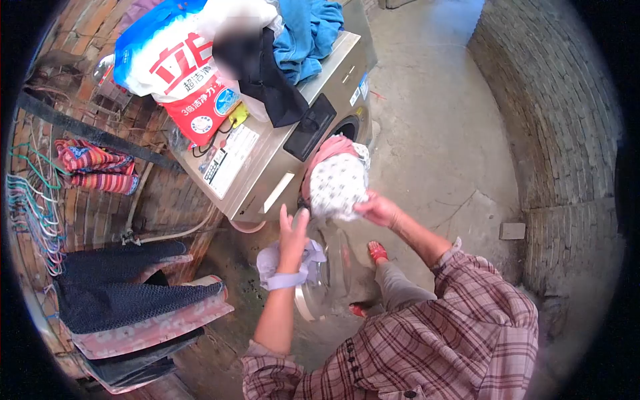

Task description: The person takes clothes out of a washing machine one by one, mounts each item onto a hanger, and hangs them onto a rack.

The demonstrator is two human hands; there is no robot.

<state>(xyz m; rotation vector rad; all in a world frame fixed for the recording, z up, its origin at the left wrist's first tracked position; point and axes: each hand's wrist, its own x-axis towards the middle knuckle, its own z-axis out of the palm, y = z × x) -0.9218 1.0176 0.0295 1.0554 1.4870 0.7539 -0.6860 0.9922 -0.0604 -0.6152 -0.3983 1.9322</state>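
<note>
My right hand [379,209] pinches the edge of a white cloth with small dark prints [338,181]. This cloth bulges out at the round opening of a front-loading washing machine [257,193], with a pink cloth [321,155] bunched behind it. My left hand [293,233] is raised beside the cloth, fingers apart and holding nothing. Around my left wrist hangs a lavender cloth [272,267]. Below the opening, the machine's glass door [337,263] appears swung open, partly hidden behind my left arm and the lavender cloth.
On the machine lie a detergent bag [193,80], a black garment [267,80] and blue clothing [307,40]. Hangers [37,213], a striped cloth [100,167] and dark mats [133,300] hang along the left brick wall. A brick [512,231] lies by the right wall.
</note>
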